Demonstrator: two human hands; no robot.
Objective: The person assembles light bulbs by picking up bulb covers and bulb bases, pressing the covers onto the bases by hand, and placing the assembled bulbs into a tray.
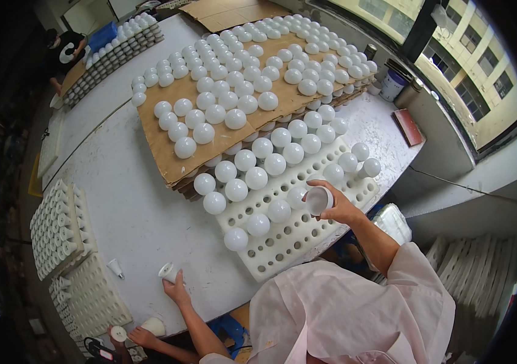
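Note:
My left hand (177, 291) is closed around a white lamp base (166, 271) over the table, its round face tilted upward. In my right hand (343, 209) is a white bulb cover (319, 201), gripped by the sides, with its hollow opening turned toward me. Below that hand lies a white foam tray (310, 246) with rows of large and small holes. Several round white bulb covers (258, 225) sit in part of the tray, and other holes are bare. A loose cone-shaped lamp base (115, 268) lies on the table left of my left hand.
Stacked cardboard sheets (167, 155) carry many white covers beyond the tray. Trays of white lamp bases (58, 221) stand at the left. A co-worker's hands (143, 337) hold a round white part at lower left. A red box (407, 127) lies near the window.

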